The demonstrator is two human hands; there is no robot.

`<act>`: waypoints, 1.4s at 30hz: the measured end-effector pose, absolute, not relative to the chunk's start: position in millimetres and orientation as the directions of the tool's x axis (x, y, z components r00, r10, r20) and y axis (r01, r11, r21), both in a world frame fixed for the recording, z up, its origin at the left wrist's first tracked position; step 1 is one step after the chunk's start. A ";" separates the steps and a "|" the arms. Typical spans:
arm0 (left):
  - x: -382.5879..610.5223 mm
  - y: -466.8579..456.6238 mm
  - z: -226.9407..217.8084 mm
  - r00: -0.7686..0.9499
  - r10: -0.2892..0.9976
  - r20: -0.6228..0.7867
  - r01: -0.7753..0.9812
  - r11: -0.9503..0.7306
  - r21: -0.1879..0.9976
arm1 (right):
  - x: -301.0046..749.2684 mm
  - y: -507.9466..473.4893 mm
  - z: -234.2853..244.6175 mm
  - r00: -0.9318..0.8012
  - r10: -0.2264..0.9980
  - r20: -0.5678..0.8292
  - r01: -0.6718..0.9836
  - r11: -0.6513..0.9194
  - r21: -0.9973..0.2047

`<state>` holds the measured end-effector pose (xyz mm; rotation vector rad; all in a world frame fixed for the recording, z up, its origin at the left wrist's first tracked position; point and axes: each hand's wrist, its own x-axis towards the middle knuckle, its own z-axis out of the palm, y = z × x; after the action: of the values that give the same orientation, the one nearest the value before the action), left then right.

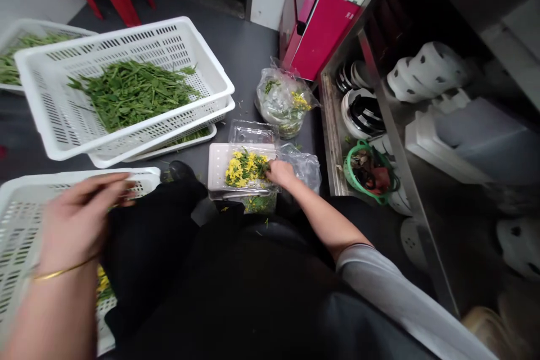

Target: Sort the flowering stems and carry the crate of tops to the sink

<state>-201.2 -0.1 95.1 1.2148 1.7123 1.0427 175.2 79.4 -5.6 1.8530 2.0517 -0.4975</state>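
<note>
The right hand (282, 173) is pinching yellow flowers (242, 170), shelving (394, 126) standing rightward, grey floor (252, 56) beyond; the left hand (86, 205) is hanging half-curled, hold unclear.

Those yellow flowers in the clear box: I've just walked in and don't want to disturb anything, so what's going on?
A person's right hand is at one end of the yellow flowers, which lie in an open clear box on a pale perforated base. The left hand, blurred, is by a white basket; I can't tell whether it holds anything. Leafy greens lie in another basket beyond.
</note>
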 end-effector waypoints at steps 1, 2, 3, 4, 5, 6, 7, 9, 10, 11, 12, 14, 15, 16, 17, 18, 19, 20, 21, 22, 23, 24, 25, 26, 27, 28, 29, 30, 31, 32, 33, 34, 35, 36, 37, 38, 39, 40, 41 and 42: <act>-165.7 7.6 91.7 -0.167 0.965 -0.202 0.207 0.235 0.950 | 179.7 76.6 -3.6 -0.101 0.892 -0.441 0.994 0.073 -0.080; -129.7 15.1 85.4 -0.004 0.945 -0.326 0.121 0.324 0.938 | 183.3 74.0 -2.5 -0.105 0.901 -0.421 0.989 0.051 -0.138; -95.3 22.2 76.7 0.116 0.902 -0.416 0.070 0.410 0.909 | 185.9 71.3 -2.1 -0.115 0.909 -0.400 0.978 0.032 -0.208; -64.5 28.3 66.5 0.206 0.845 -0.493 0.050 0.494 0.868 | 187.4 68.2 -2.3 -0.130 0.919 -0.373 0.956 0.017 -0.292; -38.6 33.3 55.5 0.260 0.796 -0.546 0.009 0.564 0.826 | 187.6 64.5 -2.8 -0.150 0.929 -0.338 0.923 0.009 -0.384; -18.4 37.1 44.4 0.281 0.771 -0.572 -0.049 0.607 0.793 | 186.6 60.0 -3.5 -0.169 0.939 -0.298 0.881 0.008 -0.472; -4.1 39.7 33.8 0.292 0.758 -0.583 -0.063 0.624 0.779 | 184.5 54.9 -4.3 -0.187 0.949 -0.254 0.835 0.017 -0.550; 9.0 42.3 15.8 0.293 0.747 -0.597 -0.104 0.645 0.757 | 178.4 43.5 -5.6 -0.226 0.960 -0.164 0.750 0.064 -0.658; 9.9 42.7 8.7 0.290 0.742 -0.605 -0.132 0.657 0.742 | 175.1 38.0 -6.2 -0.248 0.961 -0.120 0.719 0.099 -0.688; 8.7 42.9 2.9 0.285 0.732 -0.619 -0.174 0.674 0.718 | 172.1 33.2 -6.7 -0.268 0.960 -0.080 0.695 0.135 -0.707; 6.3 42.9 -1.9 0.282 0.717 -0.638 -0.223 0.696 0.683 | 169.9 29.2 -7.2 -0.281 0.959 -0.047 0.678 0.164 -0.717; 1.5 42.8 -9.0 0.294 0.671 -0.681 -0.312 0.741 0.595 | 168.3 23.8 -8.4 -0.284 0.959 -0.022 0.665 0.180 -0.725; -0.1 42.6 -11.6 0.305 0.644 -0.701 -0.334 0.762 0.555 | 169.0 22.0 -9.0 -0.283 0.959 -0.030 0.666 0.174 -0.725; -1.1 42.3 -13.8 0.322 0.618 -0.718 -0.343 0.782 0.520 | 170.6 20.5 -9.3 -0.290 0.956 -0.041 0.667 0.171 -0.725; -1.6 41.7 -15.5 0.343 0.596 -0.726 -0.347 0.799 0.492 | 172.7 19.2 -9.2 -0.309 0.950 -0.049 0.666 0.179 -0.724; -1.7 41.0 -16.6 0.370 0.582 -0.724 -0.349 0.809 0.473 | 175.0 17.9 -8.4 -0.337 0.940 -0.047 0.658 0.200 -0.726; -1.8 40.3 -17.2 0.402 0.576 -0.712 -0.353 0.815 0.460 | 176.9 16.6 -6.8 -0.365 0.930 -0.032 0.641 0.227 -0.733; -1.9 39.7 -17.0 0.439 0.575 -0.691 -0.361 0.817 0.450 | 178.2 15.5 -4.3 -0.386 0.922 -0.006 0.616 0.253 -0.746; -2.1 39.2 -16.1 0.477 0.578 -0.662 -0.375 0.815 0.442 | 178.6 14.8 -0.7 -0.392 0.920 0.020 0.587 0.267 -0.765; -2.4 39.0 -14.5 0.510 0.584 -0.632 -0.392 0.811 0.434 | 178.0 14.4 4.0 -0.384 0.923 0.035 0.557 0.262 -0.788; -2.8 39.0 -12.3 0.535 0.591 -0.604 -0.410 0.806 0.426 | 176.7 14.3 9.8 -0.369 0.929 0.036 0.531 0.242 -0.812; -3.2 39.2 -9.5 0.553 0.597 -0.581 -0.425 0.802 0.419 | 175.1 14.6 16.5 -0.358 0.934 0.022 0.510 0.216 -0.833; -3.6 39.6 -6.5 0.566 0.603 -0.562 -0.439 0.797 0.415 | 173.7 14.9 24.0 -0.369 0.929 -0.005 0.494 0.192 -0.848; -4.0 40.0 -3.5 0.578 0.606 -0.547 -0.444 0.796 0.412 | 173.2 15.2 32.0 -0.413 0.909 -0.051 0.485 0.172 -0.858; -4.4 40.5 -0.6 0.588 0.605 -0.537 -0.440 0.796 0.414 | 174.2 15.3 40.2 -0.488 0.865 -0.118 0.478 0.152 -0.865; -4.8 41.0 1.8 0.594 0.603 -0.533 -0.430 0.798 0.423 | 176.9 15.3 48.3 -0.583 0.787 -0.201 0.475 0.129 -0.871; -5.3 41.4 3.9 0.594 0.604 -0.531 -0.417 0.796 0.439 | 181.5 15.1 55.7 -0.670 0.684 -0.289 0.478 0.101 -0.872; -5.7 41.6 5.3 0.591 0.607 -0.531 -0.396 0.792 0.464 | 187.5 15.1 62.1 -0.726 0.583 -0.365 0.492 0.068 -0.868; -6.1 41.7 6.3 0.586 0.612 -0.531 -0.369 0.785 0.497 | 194.3 15.6 67.2 -0.737 0.528 -0.422 0.513 0.031 -0.858; -6.2 41.5 6.9 0.582 0.618 -0.529 -0.338 0.775 0.533 | 200.8 16.8 70.6 -0.704 0.545 -0.455 0.535 -0.013 -0.844; -6.1 41.1 7.3 0.577 0.625 -0.526 -0.308 0.763 0.568 | 206.0 18.9 72.3 -0.630 0.622 -0.466 0.551 -0.065 -0.832; -5.6 40.4 7.6 0.576 0.628 -0.523 -0.276 0.752 0.599 | 209.0 21.9 72.3 -0.524 0.717 -0.460 0.555 -0.122 -0.823; -4.7 39.5 8.0 0.577 0.631 -0.519 -0.245 0.740 0.627 | 209.5 25.8 70.7 -0.412 0.796 -0.444 0.546 -0.174 -0.819; -3.5 38.4 8.6 0.580 0.632 -0.514 -0.212 0.726 0.654 | 207.2 30.1 68.0 -0.324 0.847 -0.422 0.532 -0.206 -0.821; -2.2 37.2 9.5 0.584 0.635 -0.505 -0.178 0.708 0.684 | 202.8 34.7 64.4 -0.280 0.875 -0.395 0.523 -0.205 -0.827; -0.8 36.1 10.5 0.591 0.635 -0.497 -0.138 0.687 0.713 | 197.0 38.8 60.5 -0.277 0.890 -0.362 0.521 -0.177 -0.835; 0.2 35.1 11.6 0.596 0.634 -0.493 -0.102 0.669 0.736 | 190.7 42.1 56.8 -0.294 0.899 -0.325 0.521 -0.135 -0.843; 1.0 34.5 12.8 0.592 0.636 -0.494 -0.078 0.656 0.751 | 185.0 44.3 53.5 -0.307 0.905 -0.293 0.515 -0.100 -0.851; 1.3 34.2 13.8 0.572 0.650 -0.500 -0.074 0.648 0.758 | 180.5 45.1 51.0 -0.309 0.910 -0.276 0.500 -0.092 -0.861; 1.3 34.2 14.6 0.539 0.671 -0.509 -0.090 0.647 0.757 | 177.7 44.5 49.3 -0.301 0.909 -0.287 0.474 -0.118 -0.873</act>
<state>1.3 34.2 14.6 0.7433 0.8946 0.5053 177.7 44.5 49.3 2.0158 2.2997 -1.8525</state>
